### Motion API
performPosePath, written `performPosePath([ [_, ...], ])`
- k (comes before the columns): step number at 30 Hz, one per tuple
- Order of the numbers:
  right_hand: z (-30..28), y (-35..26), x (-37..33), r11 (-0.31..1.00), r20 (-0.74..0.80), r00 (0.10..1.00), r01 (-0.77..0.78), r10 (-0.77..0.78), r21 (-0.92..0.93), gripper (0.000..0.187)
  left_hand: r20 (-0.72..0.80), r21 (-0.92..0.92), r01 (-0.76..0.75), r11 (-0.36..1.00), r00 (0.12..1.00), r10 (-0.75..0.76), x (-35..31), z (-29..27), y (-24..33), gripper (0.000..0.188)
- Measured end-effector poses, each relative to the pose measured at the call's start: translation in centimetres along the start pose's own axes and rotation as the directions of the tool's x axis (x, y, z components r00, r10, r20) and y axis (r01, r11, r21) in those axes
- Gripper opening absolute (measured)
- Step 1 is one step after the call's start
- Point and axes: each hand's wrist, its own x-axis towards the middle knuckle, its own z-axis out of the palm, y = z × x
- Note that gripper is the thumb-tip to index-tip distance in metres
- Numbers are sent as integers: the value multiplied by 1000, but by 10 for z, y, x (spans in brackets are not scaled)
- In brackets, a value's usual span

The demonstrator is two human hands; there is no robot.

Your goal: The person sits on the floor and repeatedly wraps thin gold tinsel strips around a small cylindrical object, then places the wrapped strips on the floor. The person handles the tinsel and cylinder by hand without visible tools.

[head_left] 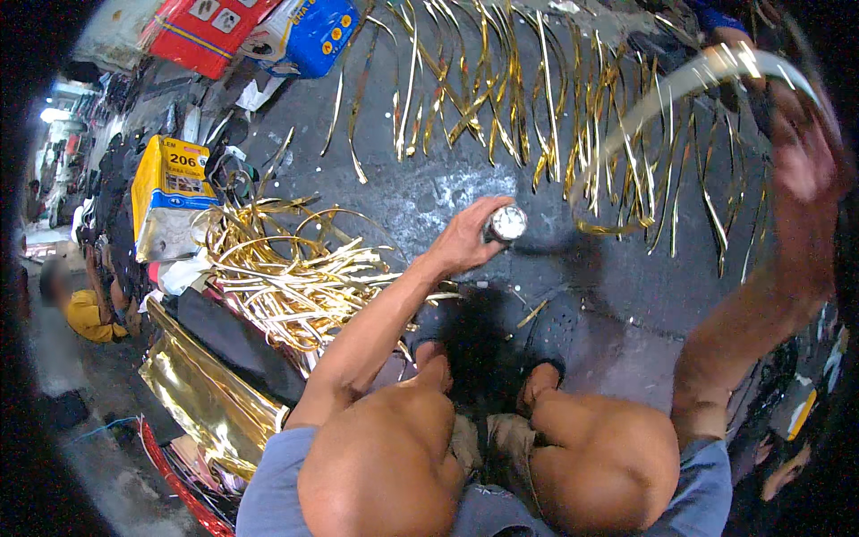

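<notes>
My left hand [468,237] is closed round a small round can [508,223] that stands on the dark floor. The can's top looks whitish and its side dark. At the far right my right hand [801,161] is raised and smeared by motion. A pale, shiny strip [640,112] arcs through the air from it down toward the floor; the fingers gripping its end are blurred. Between and beyond my hands, many gold strips [497,89] lie spread in a long row. A tangled heap of gold strips [295,277] lies left of my left forearm.
A yellow and blue box [170,192] stands behind the heap. Red [208,31] and blue [313,36] boxes are at the far left. A gold sheet [201,394] lies near my left side. A person in yellow [94,313] sits farther left. My bent knees are close below.
</notes>
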Motion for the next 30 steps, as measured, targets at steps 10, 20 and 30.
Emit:
performPosePath([
  [10,32,131,195,905,-253,928,161,-275,-393,14,280,647,21,762,923,-263,-94,-79,-50,39],
  [20,115,332,93,627,-85,994,-112,73,-771,25,319,676,-44,736,917,-238,-101,-97,-53,22],
  [30,-36,250,-97,203,-207,907,-295,366,-934,34,-96,485,299,822,952,-290,-59,-110,-42,23],
])
